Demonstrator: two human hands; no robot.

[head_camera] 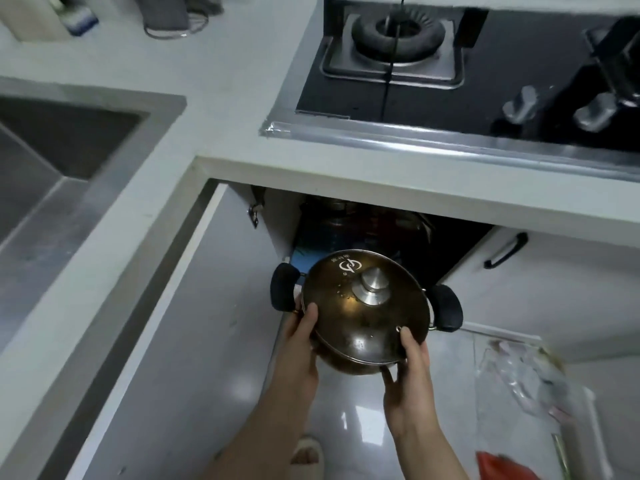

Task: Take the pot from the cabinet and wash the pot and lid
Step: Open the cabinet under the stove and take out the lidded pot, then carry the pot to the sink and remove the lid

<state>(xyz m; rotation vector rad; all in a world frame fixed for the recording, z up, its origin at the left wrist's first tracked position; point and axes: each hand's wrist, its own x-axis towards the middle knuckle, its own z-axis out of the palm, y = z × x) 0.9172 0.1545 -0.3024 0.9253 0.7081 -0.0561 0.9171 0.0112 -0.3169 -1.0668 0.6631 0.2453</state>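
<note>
A dark metal pot (349,362) with two black side handles is held in the air just outside the open cabinet (377,230) under the stove. Its lid (363,313), with a silver knob in the middle, sits on top and tilts toward me. My left hand (299,337) grips the pot's left side, thumb resting on the lid's rim. My right hand (408,372) holds the near right side, thumb on the lid's edge and fingers under the pot. Dim shapes of other cookware show inside the cabinet.
The open cabinet door (194,306) stands to the left of my arms. A steel sink (52,188) is set in the white countertop (221,109) at the left. A gas stove (450,71) lies above the cabinet. Plastic bags (519,379) lie on the floor at the right.
</note>
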